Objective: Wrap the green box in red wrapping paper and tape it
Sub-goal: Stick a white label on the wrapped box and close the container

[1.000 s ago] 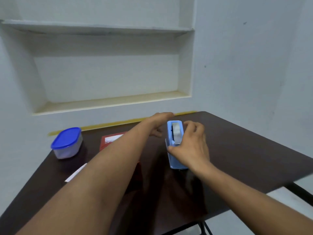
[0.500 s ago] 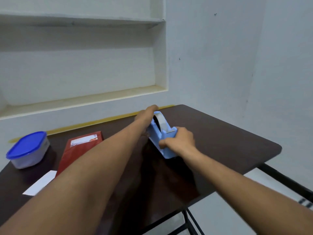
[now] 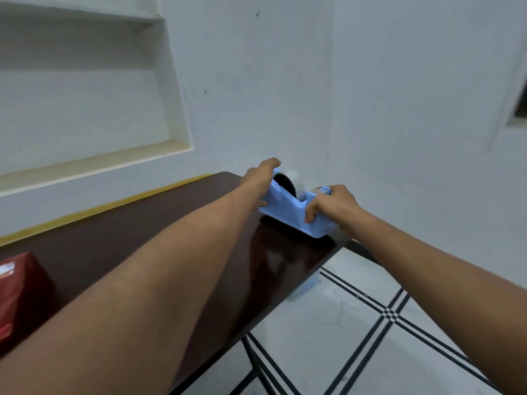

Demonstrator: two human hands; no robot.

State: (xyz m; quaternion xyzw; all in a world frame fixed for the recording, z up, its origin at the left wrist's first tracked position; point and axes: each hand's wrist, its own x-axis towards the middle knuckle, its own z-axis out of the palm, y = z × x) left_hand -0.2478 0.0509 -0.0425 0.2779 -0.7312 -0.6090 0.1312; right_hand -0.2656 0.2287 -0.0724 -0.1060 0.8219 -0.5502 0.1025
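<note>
Hands [image 3: 261,176] [image 3: 332,203]: both grip tape dispenser [image 3: 293,208] | dispenser at table [image 3: 176,223] corner edge

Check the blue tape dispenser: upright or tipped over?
Upright. The tape dispenser sits base-down on the table, roll on top, with the left hand and right hand gripping its two ends.

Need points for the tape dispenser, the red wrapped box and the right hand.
tape dispenser [image 3: 288,213], head view, on its blue side wall.
red wrapped box [image 3: 20,292], head view, on its near red face.
right hand [image 3: 332,205], head view, on the back of the hand.
</note>
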